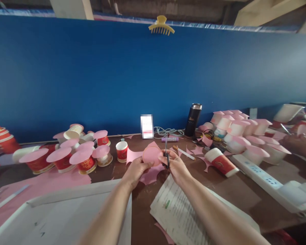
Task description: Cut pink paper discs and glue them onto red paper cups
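Note:
My left hand (pixel 138 169) pinches a round piece of pink paper (pixel 152 156) by its lower left edge, thumb on top. Fingers of my right hand (pixel 177 165) are wrapped round the dark handles of a pair of scissors (pixel 166 154), whose blades point up and away at the paper's right edge. Below the disc shows a pink paper scrap (pixel 151 174) with a curved cut-out. Just behind my left hand stands a red paper cup (pixel 121 151), upright, with a white inside.
Cups topped with pink discs (pixel 84 157) stand left; more covered cups (pixel 238 127) cluster right. A black thermos (pixel 193 119), a tipped cup stack (pixel 221 162), a power strip (pixel 260 178), printed sheets (pixel 178 207) and a white board (pixel 66 211) lie around. A co-worker's hand (pixel 299 144) shows far right.

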A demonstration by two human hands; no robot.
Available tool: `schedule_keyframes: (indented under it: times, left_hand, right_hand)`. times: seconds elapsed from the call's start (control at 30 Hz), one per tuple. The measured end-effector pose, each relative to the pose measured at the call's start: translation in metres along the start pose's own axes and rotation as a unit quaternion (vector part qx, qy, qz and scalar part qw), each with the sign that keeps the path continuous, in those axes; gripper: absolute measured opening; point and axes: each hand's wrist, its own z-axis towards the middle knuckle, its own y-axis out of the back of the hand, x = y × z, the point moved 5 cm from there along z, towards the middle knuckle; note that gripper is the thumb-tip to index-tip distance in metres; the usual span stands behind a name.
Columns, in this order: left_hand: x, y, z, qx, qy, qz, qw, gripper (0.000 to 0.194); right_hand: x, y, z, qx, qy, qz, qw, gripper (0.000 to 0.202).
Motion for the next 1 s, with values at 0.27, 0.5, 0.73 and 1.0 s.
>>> schedule_keyframes:
  times: [0.27,0.5,0.73,1.0]
  left_hand:
    - [0.001,-0.001,0.0,-0.048,0.018,-0.06,0.997,0.031]
    - [0.005,-0.001,0.003,-0.081,0.023,-0.177,0.981,0.034]
    - [0.013,-0.006,0.01,-0.064,-0.002,-0.265,0.962,0.029]
    - [0.0,0.019,0.012,-0.169,-0.078,-0.299,0.936,0.029]
  right_hand:
    - [-0.008,0.003,0.004,-0.065,-0.016,0.025,0.997,0.044]
    - [-0.007,0.003,0.008,-0.061,0.008,0.08,0.995,0.039]
    - [-0.029,-0.012,0.006,-0.029,0.005,0.08,0.996,0.048]
    - [-0.037,-0.017,-0.005,0.022,-0.066,-0.029,0.997,0.051]
